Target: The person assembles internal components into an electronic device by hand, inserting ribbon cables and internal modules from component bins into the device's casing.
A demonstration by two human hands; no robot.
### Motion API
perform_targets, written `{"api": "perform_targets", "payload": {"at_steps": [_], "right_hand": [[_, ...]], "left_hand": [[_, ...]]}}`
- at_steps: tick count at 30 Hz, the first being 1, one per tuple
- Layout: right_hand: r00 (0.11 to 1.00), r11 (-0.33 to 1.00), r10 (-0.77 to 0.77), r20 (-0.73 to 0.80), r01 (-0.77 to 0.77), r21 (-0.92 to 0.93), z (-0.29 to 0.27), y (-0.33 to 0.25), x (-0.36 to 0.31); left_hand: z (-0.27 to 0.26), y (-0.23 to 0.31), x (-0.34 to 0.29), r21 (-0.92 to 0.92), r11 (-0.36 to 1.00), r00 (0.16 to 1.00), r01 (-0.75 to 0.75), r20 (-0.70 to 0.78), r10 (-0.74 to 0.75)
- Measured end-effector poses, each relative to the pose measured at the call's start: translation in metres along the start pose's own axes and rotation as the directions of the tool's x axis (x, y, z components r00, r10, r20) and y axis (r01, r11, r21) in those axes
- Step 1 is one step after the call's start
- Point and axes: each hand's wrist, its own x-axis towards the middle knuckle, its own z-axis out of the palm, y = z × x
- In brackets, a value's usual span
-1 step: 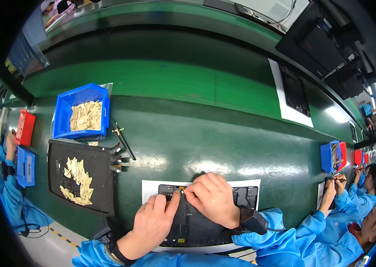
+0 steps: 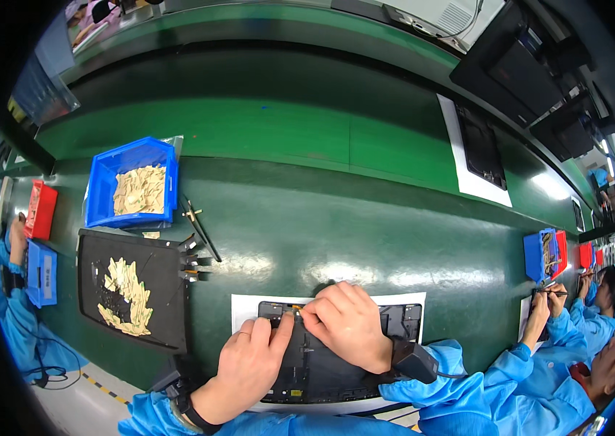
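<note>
A black flat device housing [image 2: 336, 381], with small parts and lines inside, lies on a white sheet [image 2: 246, 307] before me. My left hand [image 2: 253, 356] rests on its left side, index finger stretched to the upper edge and the other fingers loosely bent; nothing shows in it. Beside that fingertip, the thumb and fingers of my right hand [image 2: 347, 323] are pinched together over the same edge. Small yellowish bits show at the fingertips, but what the pinch holds is too small to make out.
To the left, a black tray [image 2: 166, 312] bears a pile of cream-coloured strips [image 2: 129, 291]. Behind it stands a blue bin [image 2: 93, 200] of similar pieces. Thin dark tools [image 2: 202, 231] lie beside them. Co-workers sit on both sides, with a blue bin [image 2: 536, 258] at the right.
</note>
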Motion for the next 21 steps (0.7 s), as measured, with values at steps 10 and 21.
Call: {"api": "perform_targets", "payload": {"at_steps": [10,21], "right_hand": [[0.995,0.995,0.091,0.043,-0.092,0.024,-0.003,-0.004,0.003],[0.813,0.691,0.431,0.392,-0.576,0.436,-0.031,0.019,0.012]], "left_hand": [[-0.002,0.000,0.006,-0.016,1.000,0.999,0.022,0.045,-0.021],[-0.008,0.003,0.008,0.072,0.997,0.997,-0.005,0.080,-0.001]]}}
